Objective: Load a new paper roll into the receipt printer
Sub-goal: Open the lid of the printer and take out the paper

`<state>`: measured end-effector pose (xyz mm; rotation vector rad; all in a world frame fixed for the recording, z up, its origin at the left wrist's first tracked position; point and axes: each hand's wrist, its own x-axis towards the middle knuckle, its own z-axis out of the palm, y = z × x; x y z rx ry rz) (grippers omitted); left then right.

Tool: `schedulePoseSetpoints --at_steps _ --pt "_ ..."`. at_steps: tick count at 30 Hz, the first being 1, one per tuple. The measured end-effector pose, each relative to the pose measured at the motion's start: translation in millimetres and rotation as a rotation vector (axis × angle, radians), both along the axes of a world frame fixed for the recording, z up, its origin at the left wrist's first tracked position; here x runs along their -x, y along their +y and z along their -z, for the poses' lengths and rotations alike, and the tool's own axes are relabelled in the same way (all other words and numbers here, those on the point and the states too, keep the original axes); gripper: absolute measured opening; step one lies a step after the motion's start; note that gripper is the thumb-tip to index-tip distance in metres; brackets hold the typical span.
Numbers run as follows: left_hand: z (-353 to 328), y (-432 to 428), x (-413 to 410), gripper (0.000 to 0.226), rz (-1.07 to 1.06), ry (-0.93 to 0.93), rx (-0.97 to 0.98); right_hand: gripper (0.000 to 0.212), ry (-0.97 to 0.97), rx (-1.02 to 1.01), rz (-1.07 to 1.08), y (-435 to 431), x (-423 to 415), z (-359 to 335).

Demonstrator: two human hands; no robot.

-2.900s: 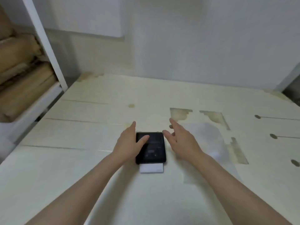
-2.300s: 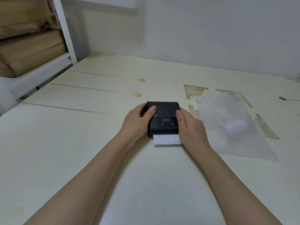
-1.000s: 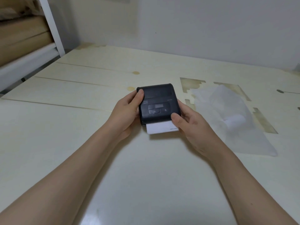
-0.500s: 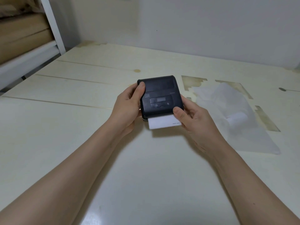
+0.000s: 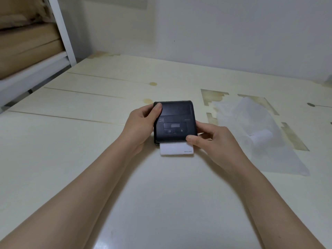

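Observation:
A small black receipt printer (image 5: pixel 175 123) is held between both hands above the pale table (image 5: pixel 89 159), its lid closed, its display and buttons facing up. My left hand (image 5: pixel 142 126) grips its left side, thumb on the top left corner. My right hand (image 5: pixel 213 139) grips the right side, thumb on the near right corner. A white card-like piece (image 5: pixel 177 149) sticks out under the printer's near edge. A white paper roll (image 5: pixel 260 137) lies to the right inside a clear plastic bag (image 5: pixel 269 155).
A white shelf post (image 5: pixel 62 31) and brown cardboard (image 5: pixel 27 45) stand at the far left. Patches of torn surface (image 5: pixel 213 96) mark the table behind the bag. A wall runs along the table's far edge.
Both hands went from reaching toward the printer to gripping and lifting it. In the last half second the printer moved little; my right thumb slid nearer to its near right corner.

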<state>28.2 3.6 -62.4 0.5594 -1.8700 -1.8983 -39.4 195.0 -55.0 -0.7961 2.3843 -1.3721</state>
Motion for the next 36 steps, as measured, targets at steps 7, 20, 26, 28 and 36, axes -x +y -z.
schedulePoseSetpoints --at_steps 7,20,26,28,36 --pt "3.8 9.4 0.6 0.052 -0.089 -0.053 0.113 0.023 0.011 -0.086 0.001 2.1 -0.2 -1.2" --pt "-5.1 25.9 -15.2 0.033 -0.301 -0.082 0.248 0.034 0.141 -0.038 0.088 1.1 -4.2 -2.0" --pt "-0.3 22.4 -20.1 0.068 -0.190 -0.064 0.234 0.029 0.140 -0.011 0.094 1.5 -4.1 -3.7" --pt "-1.9 18.8 -21.6 0.066 -0.167 -0.055 0.266 0.027 0.144 0.005 0.090 2.5 -3.7 -5.1" --pt "-9.6 15.1 -26.9 0.042 -0.087 0.032 0.224 0.030 0.119 0.107 0.150 3.0 0.9 -5.2"
